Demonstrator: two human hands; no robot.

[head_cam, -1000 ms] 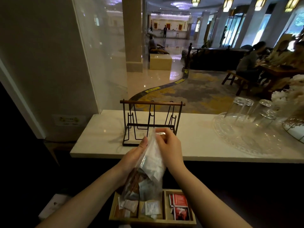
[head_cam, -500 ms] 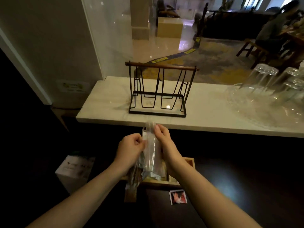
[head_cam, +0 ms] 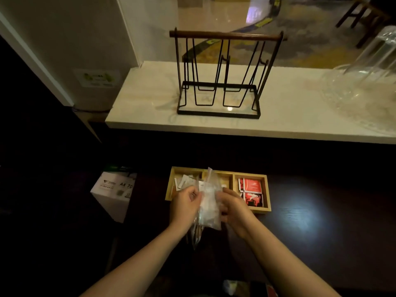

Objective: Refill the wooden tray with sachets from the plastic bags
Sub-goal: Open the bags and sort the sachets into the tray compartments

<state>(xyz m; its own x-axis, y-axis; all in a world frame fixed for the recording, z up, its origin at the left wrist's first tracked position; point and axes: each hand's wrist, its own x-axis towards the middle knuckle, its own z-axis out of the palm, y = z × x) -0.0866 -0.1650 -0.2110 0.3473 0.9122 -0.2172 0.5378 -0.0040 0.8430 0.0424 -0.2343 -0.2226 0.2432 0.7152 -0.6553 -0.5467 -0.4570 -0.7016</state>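
Holding the clear plastic bags of sachets [head_cam: 209,205] over the dark counter [head_cam: 310,232], both hands work at opening them. One three-compartment wooden tray [head_cam: 252,209] lies just beyond the fingers. Two bags seem there, one hanging below. The left hand [head_cam: 184,207] and right hand [head_cam: 234,207] each pinch the plastic. Next, I judge, sachets must be taken out. Red sachets [head_cam: 252,186] fill one compartment, right of the fingers.

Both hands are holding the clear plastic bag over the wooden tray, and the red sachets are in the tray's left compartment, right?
Not quite. The head view shows the red sachets in the right compartment of the wooden tray, not the left. The left hand and right hand do hold the clear plastic bag over it.
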